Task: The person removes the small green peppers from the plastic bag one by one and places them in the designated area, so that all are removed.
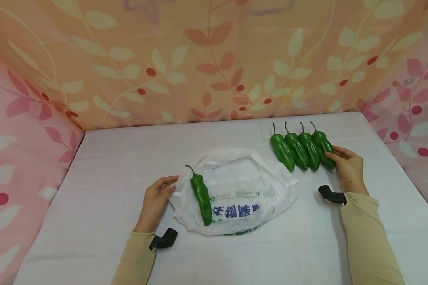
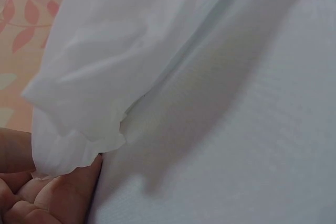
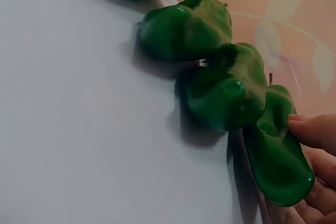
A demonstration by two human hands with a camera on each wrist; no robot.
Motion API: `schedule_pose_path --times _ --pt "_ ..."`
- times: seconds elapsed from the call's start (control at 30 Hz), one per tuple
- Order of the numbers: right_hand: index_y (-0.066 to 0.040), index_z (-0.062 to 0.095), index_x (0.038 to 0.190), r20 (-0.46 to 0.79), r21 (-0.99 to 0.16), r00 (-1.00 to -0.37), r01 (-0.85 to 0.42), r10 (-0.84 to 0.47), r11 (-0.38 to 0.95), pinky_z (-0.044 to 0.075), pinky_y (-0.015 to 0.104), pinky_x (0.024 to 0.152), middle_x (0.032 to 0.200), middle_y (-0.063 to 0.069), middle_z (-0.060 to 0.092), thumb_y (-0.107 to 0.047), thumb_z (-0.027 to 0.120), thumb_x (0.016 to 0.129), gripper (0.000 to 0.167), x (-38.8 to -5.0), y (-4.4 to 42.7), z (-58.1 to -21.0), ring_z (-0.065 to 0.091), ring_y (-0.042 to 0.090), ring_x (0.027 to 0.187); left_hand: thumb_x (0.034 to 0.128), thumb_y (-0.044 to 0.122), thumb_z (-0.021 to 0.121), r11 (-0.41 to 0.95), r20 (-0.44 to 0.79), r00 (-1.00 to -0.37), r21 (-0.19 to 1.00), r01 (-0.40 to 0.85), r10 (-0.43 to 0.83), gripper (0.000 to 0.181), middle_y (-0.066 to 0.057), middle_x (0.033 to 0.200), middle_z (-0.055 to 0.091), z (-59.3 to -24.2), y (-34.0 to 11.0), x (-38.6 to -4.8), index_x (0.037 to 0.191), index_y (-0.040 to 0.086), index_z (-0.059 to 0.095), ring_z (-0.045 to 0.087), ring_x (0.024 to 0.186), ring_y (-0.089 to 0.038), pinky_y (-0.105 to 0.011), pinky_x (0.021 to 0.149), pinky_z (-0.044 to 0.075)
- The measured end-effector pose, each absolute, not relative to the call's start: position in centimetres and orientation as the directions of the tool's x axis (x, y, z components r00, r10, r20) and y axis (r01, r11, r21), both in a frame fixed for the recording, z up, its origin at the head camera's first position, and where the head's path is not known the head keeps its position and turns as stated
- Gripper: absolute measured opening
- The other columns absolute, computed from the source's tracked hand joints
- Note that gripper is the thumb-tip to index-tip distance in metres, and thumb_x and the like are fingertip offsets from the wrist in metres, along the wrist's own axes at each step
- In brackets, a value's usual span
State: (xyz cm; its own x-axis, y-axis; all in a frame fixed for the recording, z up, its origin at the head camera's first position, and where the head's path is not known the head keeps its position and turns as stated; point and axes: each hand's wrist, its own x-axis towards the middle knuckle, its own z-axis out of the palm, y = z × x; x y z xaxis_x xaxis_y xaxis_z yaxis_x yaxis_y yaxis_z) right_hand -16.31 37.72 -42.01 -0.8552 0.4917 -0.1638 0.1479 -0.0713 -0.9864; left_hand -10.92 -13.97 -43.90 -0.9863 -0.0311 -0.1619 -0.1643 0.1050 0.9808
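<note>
Right hand (image 1: 350,169) has the end pepper (image 1: 321,141) pinched, angled 11-to-5; bag (image 1: 283,190) sits at its 9 o'clock, left hand (image 1: 155,200) pinching the edge.

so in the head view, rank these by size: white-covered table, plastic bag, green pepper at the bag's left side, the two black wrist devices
1. White-covered table
2. Plastic bag
3. Green pepper
4. Left-wrist device and right-wrist device: too alike to rank
</note>
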Motion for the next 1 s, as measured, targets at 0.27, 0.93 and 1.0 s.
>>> schedule_pose_path --times 0.27,0.93,1.0 --pt "-0.02 0.07 0.098 -0.179 -0.983 -0.865 0.18 0.469 -0.042 0.045 0.007 0.062 0.08 -0.019 0.066 -0.011 0.078 0.078 0.024 -16.53 37.77 -42.27 0.055 -0.003 0.081 0.0906 -0.006 0.055 0.108 -0.159 -0.987 0.981 -0.161 -0.033 0.033 -0.016 0.128 0.057 -43.99 -13.99 -10.98 0.124 -0.003 0.057 0.051 0.121 -0.018 -0.011 0.09 0.042" --pt "-0.001 0.054 0.132 -0.157 -0.984 -0.867 0.18 0.472 0.003 0.044 0.006 0.067 0.084 -0.018 0.063 -0.012 0.079 0.077 0.061 -16.56 37.57 -42.44 0.053 -0.001 0.089 0.091 -0.006 0.054 0.092 -0.157 -0.987 0.983 -0.159 -0.028 0.033 -0.016 0.129 0.056 -43.99 -14.03 -10.83 0.124 -0.003 0.057 0.051 0.121 -0.017 -0.012 0.091 0.042" --pt "-0.001 0.056 0.129 -0.149 -0.987 -0.868 0.156 0.475 -0.024 0.045 0.006 0.068 0.084 -0.017 0.064 -0.01 0.079 0.076 0.058 -16.44 37.55 -42.47 0.055 -0.001 0.088 0.0911 -0.006 0.055 0.091 -0.151 -0.988 0.984 -0.153 -0.023 0.033 -0.016 0.129 0.056 -44.0 -14.06 -10.84 0.124 -0.003 0.057 0.05 0.121 -0.017 -0.012 0.091 0.042"
